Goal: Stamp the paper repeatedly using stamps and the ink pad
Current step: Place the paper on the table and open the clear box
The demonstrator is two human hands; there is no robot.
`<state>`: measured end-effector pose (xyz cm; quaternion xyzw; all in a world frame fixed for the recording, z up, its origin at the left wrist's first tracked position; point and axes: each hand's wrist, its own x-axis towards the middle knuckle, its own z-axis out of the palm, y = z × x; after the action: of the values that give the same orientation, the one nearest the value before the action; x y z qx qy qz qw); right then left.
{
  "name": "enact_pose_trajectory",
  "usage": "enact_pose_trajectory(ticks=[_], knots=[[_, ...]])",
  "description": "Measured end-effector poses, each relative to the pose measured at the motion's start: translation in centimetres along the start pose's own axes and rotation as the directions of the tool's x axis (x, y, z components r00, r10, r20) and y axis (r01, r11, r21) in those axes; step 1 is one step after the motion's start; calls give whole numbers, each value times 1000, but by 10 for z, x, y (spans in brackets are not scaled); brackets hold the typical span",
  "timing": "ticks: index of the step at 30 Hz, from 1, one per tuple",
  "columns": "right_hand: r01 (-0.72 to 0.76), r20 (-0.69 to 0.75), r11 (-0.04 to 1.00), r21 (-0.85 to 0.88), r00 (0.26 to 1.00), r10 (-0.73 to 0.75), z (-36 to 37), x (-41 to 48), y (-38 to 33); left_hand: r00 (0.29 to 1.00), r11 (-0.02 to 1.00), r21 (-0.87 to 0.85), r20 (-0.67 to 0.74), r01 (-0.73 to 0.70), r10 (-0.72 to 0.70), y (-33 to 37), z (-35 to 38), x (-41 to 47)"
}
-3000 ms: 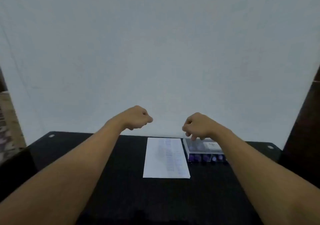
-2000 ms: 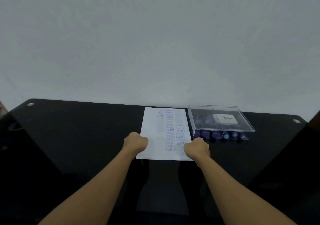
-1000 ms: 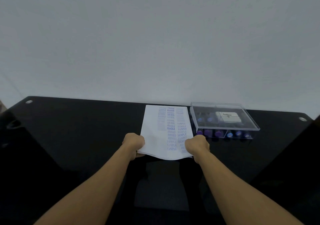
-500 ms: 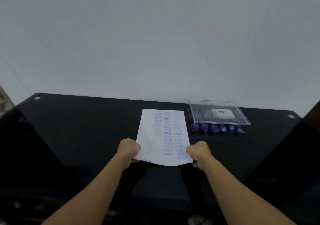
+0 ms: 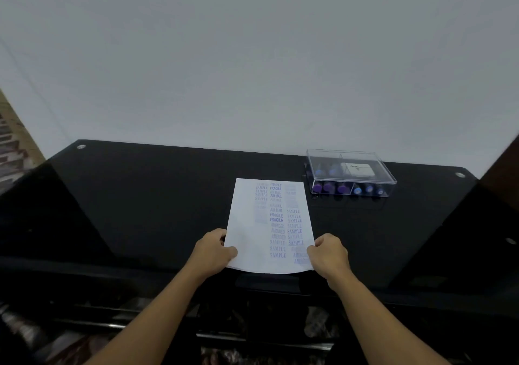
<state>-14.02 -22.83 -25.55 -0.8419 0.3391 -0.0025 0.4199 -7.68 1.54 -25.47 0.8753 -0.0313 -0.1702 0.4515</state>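
Two hands on the sheet: the paper (image 5: 252,224) has slid back toward the near table edge, away from the clear box (image 5: 351,157), with purple stamp rows down its right half. Left hand (image 5: 212,249) and right hand (image 5: 328,255) each pinch a near corner. Lid's on, stamps (image 5: 328,187) untouched, so probably repositioning before inking. Plain white wall (image 5: 252,56), glossy black table (image 5: 154,196).

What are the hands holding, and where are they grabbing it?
The paper. The left hand grips its near left corner, and the right hand grips its near right corner.
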Motion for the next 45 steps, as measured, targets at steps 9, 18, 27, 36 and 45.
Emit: enact_pose_trajectory(ticks=[9, 18, 27, 36, 45], knots=[[74, 11, 996, -45, 997, -73, -8, -27, 16, 954, 971, 130, 249, -202, 165, -14, -12, -25], [169, 333, 980, -104, 935, -126, -25, -29, 23, 953, 907, 331, 234, -263, 191, -20, -14, -19], [227, 403, 926, -301, 911, -92, -24, -31, 14, 969, 887, 414, 217, -203, 120, -13, -14, -16], [255, 388, 888, -383, 917, -96, -25, -33, 8, 966, 866, 456, 234, -205, 106, -9, -18, -13], [233, 383, 878, -419, 922, -62, -25, -35, 2, 967, 865, 461, 235, -200, 98, -10, -17, -13]])
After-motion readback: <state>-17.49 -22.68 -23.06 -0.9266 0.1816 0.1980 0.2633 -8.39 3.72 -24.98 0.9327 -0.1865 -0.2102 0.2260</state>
